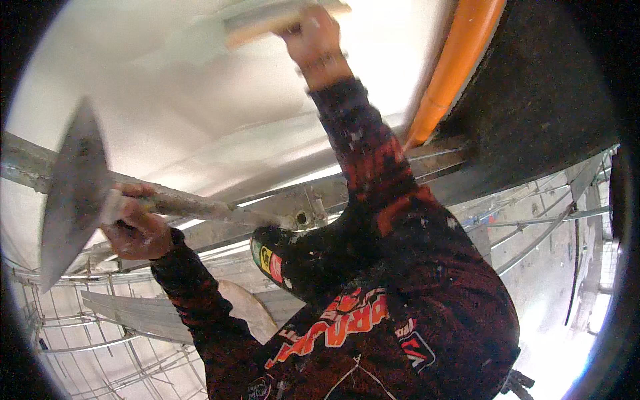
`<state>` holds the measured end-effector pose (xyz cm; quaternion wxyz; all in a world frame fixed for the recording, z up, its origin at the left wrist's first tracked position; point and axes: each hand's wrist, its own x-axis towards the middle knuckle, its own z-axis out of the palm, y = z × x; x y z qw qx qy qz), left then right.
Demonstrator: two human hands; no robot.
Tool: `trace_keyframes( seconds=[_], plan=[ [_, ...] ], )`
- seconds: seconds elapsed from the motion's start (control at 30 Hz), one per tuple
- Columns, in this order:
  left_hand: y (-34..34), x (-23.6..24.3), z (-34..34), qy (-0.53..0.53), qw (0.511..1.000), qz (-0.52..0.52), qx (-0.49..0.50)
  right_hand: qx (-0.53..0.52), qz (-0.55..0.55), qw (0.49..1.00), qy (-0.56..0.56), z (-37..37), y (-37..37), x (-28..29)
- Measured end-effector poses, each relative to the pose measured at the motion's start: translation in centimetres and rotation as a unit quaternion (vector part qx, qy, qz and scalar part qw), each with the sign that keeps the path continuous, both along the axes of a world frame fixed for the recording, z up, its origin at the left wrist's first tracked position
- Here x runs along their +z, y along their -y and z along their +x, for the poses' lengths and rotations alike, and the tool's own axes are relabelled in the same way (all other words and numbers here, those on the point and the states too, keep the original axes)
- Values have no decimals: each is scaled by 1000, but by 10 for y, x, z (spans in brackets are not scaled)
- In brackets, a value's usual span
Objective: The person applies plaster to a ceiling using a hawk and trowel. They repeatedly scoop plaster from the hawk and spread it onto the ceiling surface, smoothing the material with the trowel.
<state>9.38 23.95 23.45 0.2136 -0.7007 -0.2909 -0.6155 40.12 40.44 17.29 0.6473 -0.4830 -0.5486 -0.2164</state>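
My left hand (139, 232) is closed around the handle of a plasterer's hawk (75, 200). Its thin grey plate is tilted steeply, so I see it nearly edge-on. Stretched up and away, my right hand (317, 41) grips a long plastering trowel (257, 24), blurred by motion. The trowel lies against or very close to a pale wall surface (160, 113); I cannot tell if they touch. Smeary, slightly greenish patches of what looks like wet plaster show to the left of the trowel. Both dark sleeves carry pale specks.
An orange pipe (450, 73) runs down beside the pale surface, bordering a dark curved area (540, 113) on the right. A crusted scaffold tube (180, 200) crosses behind my left hand. Lower down are a plank (133, 313) and more scaffold bars (100, 347).
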Motion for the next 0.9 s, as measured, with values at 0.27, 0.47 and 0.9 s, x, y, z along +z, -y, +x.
trace_keyframes(
  seconds=[0.27,0.47,0.9],
  plan=[
    [-19,-1,-31,108,992,14,-57,112,-371,904,-179,-84,69,-357],
    [-19,4,-32,175,982,68,-29,89,-594,782,-166,-153,-14,-450],
    [-15,-2,-47,216,971,-21,-104,151,-490,853,-96,-160,-68,-339]
  ],
)
